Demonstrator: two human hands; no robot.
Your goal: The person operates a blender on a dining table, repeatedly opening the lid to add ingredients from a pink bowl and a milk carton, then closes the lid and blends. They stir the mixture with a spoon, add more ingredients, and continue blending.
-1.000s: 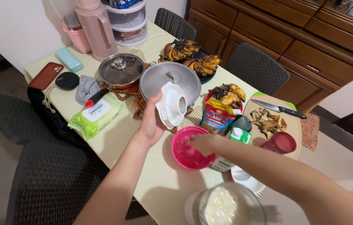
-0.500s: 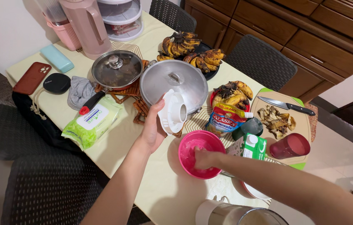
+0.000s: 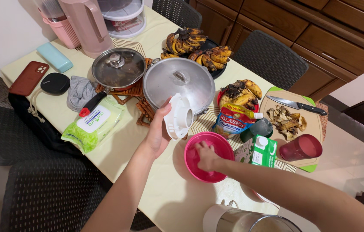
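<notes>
- Table [image 3: 147,180]: pale yellow, crowded.
- Wipes pack [image 3: 91,124]: green, flat, white label on top, left of centre.
- Pink bowl [image 3: 221,144]: near centre; right hand [image 3: 207,155] is inside it, fingers curled, touching the bottom.
- White plastic part [image 3: 177,116]: gripped upright by left hand [image 3: 157,131], just left of and beyond the bowl.
- Milk pouch [image 3: 232,121]: blue-red-yellow, just beyond the bowl.
- Carton [image 3: 259,151]: green-white, right of the bowl.

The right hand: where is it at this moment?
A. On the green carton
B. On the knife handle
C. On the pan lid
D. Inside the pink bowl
D: the right hand reaches down into the pink bowl, while the left hand holds a white plastic piece beside it.
</notes>
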